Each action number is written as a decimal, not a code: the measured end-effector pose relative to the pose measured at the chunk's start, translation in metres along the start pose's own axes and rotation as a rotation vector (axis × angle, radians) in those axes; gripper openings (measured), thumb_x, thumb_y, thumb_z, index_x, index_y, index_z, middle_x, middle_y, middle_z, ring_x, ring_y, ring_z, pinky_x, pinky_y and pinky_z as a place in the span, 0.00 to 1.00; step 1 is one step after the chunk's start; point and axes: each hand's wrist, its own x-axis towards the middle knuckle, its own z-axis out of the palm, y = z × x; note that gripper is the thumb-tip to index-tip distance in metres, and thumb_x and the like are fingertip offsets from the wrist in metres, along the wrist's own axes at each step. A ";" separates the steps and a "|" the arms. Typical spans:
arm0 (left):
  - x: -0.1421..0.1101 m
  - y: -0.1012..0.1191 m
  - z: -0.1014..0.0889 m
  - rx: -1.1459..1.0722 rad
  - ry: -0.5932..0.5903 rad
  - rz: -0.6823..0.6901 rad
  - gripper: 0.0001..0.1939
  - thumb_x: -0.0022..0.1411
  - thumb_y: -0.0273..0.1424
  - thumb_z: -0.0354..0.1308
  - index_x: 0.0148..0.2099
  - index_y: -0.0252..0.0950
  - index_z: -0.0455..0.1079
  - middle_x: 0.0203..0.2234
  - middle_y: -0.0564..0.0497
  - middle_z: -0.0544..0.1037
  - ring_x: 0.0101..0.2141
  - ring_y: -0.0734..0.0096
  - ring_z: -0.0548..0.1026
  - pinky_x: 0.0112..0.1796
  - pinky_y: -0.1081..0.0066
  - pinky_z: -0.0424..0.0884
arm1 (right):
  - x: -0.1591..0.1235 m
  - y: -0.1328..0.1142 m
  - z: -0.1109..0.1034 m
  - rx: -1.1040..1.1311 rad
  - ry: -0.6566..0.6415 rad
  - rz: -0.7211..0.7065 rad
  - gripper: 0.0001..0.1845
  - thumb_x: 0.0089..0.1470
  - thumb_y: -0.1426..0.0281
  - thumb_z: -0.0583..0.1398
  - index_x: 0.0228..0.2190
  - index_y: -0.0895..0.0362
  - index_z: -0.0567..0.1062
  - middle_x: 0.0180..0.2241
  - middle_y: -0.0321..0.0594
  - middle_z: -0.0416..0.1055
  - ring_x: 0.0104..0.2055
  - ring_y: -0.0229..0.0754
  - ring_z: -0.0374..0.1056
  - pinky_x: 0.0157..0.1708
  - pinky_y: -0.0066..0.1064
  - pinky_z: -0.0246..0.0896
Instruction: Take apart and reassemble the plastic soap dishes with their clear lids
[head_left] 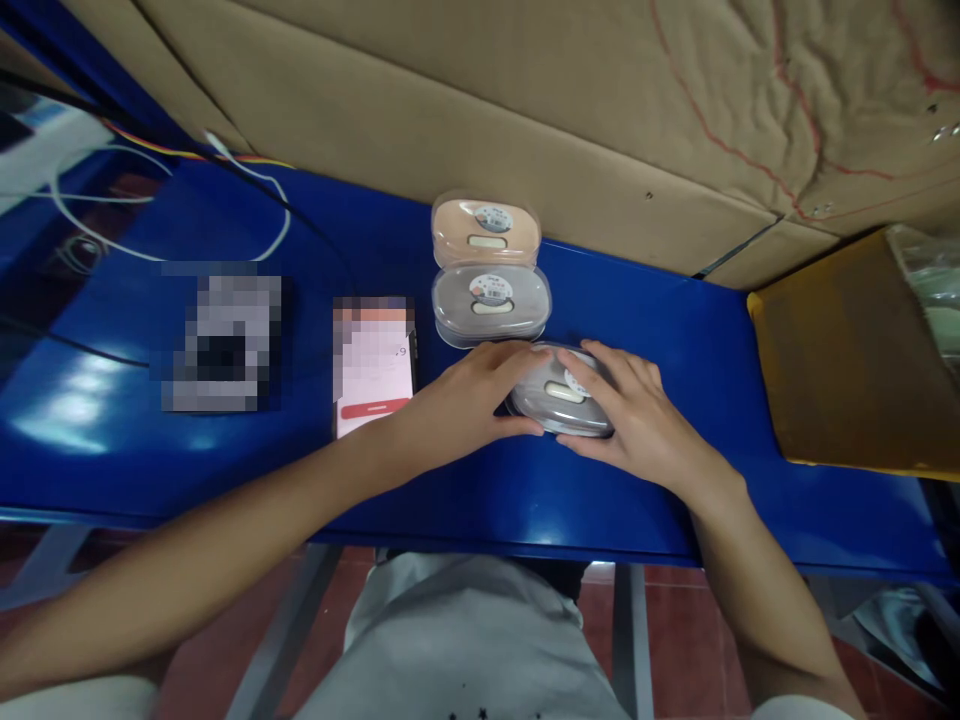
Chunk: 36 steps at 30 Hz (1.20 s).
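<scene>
Between my two hands is a grey oval plastic case (561,392) with a clear lid, a white oval tab and a round sticker. My left hand (491,390) grips its left end, thumb at the near side and fingers over the top. The right end is held by my right hand (622,405), its fingers around the lid and far side. Just beyond stands a second grey case (450,305) of the same shape, and behind that a peach-coloured case (450,235); both have round stickers. The case's underside is hidden.
A phone (375,380) with a lit, partly blurred screen lies left of my hands on the blue table (480,510). Farther left is a pixelated object (225,340) near white and black cables (285,215). A brown cardboard box (847,360) stands at right; brown paper (450,100) covers the back.
</scene>
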 end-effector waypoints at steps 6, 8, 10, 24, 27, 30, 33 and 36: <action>0.001 0.000 -0.001 0.046 0.004 0.036 0.40 0.64 0.39 0.73 0.71 0.42 0.59 0.63 0.38 0.73 0.63 0.50 0.73 0.63 0.48 0.70 | 0.000 -0.003 0.000 -0.018 -0.003 0.007 0.45 0.68 0.48 0.57 0.76 0.47 0.47 0.73 0.57 0.51 0.71 0.68 0.53 0.65 0.63 0.55; 0.001 0.000 -0.001 0.058 0.006 0.038 0.39 0.64 0.38 0.73 0.71 0.41 0.59 0.63 0.38 0.73 0.63 0.49 0.72 0.63 0.48 0.70 | 0.000 -0.003 0.001 -0.019 0.004 0.009 0.45 0.69 0.48 0.57 0.76 0.48 0.47 0.73 0.57 0.51 0.71 0.68 0.52 0.65 0.62 0.54; 0.001 0.001 -0.001 0.066 0.010 0.030 0.39 0.64 0.38 0.73 0.70 0.41 0.59 0.63 0.38 0.72 0.63 0.49 0.72 0.63 0.48 0.70 | 0.000 -0.001 0.003 -0.017 0.024 0.007 0.45 0.68 0.48 0.58 0.76 0.47 0.47 0.73 0.57 0.50 0.71 0.68 0.52 0.65 0.62 0.54; 0.002 0.008 -0.005 0.173 -0.011 0.004 0.35 0.67 0.42 0.69 0.70 0.44 0.60 0.64 0.39 0.71 0.63 0.46 0.72 0.61 0.47 0.71 | -0.005 0.002 0.013 -0.025 0.135 -0.030 0.47 0.67 0.48 0.61 0.75 0.44 0.45 0.74 0.57 0.52 0.74 0.65 0.54 0.66 0.60 0.50; 0.001 0.009 -0.004 0.218 -0.012 0.031 0.36 0.67 0.45 0.68 0.70 0.40 0.61 0.63 0.37 0.72 0.61 0.45 0.73 0.59 0.48 0.73 | -0.007 0.007 0.011 -0.010 0.124 -0.031 0.45 0.67 0.48 0.61 0.74 0.44 0.48 0.74 0.56 0.53 0.74 0.63 0.53 0.66 0.58 0.50; 0.003 0.011 -0.008 0.264 0.023 0.063 0.32 0.71 0.46 0.64 0.69 0.38 0.64 0.59 0.37 0.75 0.58 0.47 0.76 0.57 0.50 0.74 | -0.014 0.021 0.009 -0.006 0.138 0.010 0.43 0.66 0.49 0.62 0.74 0.44 0.52 0.74 0.54 0.55 0.74 0.63 0.54 0.65 0.58 0.51; 0.007 0.013 -0.019 0.356 0.115 0.034 0.22 0.75 0.42 0.59 0.65 0.39 0.69 0.57 0.38 0.77 0.55 0.48 0.77 0.56 0.50 0.73 | -0.022 0.044 0.008 -0.054 0.201 0.113 0.42 0.67 0.50 0.61 0.73 0.44 0.53 0.73 0.54 0.55 0.73 0.66 0.55 0.65 0.61 0.50; 0.011 0.008 -0.030 0.500 0.181 -0.073 0.23 0.73 0.38 0.60 0.66 0.40 0.68 0.63 0.34 0.72 0.61 0.39 0.72 0.57 0.43 0.69 | -0.026 0.066 0.008 -0.139 0.329 0.194 0.37 0.68 0.54 0.59 0.73 0.43 0.55 0.74 0.55 0.53 0.73 0.68 0.55 0.63 0.65 0.50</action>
